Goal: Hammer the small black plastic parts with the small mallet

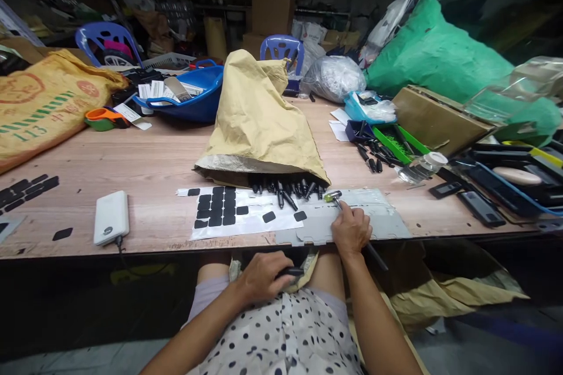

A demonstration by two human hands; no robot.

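Observation:
My right hand (351, 228) is closed round the handle of a small hammer (333, 195) with a yellowish, shiny head. The hand is at the table's front edge, over a grey board (373, 217); the dark handle sticks out below it. Above my lap, my left hand (266, 274) grips a short black cylindrical piece (291, 271), its far end partly hidden by the fingers. Several similar black pieces (281, 194) spill from the mouth of a tan paper sack (264, 123) lying on the table. Beside them is a white sheet (250, 224) with rows of black rounded stickers (216, 206).
A white power bank (111, 218) with a cable lies left. Behind stand a blue basin (193, 96) and a yellow woven sack (53, 105). To the right are a green tray (402, 143), a clear jar (422, 169) and a blue-rimmed bin (505, 187). An open paper bag (308, 272) sits between my legs.

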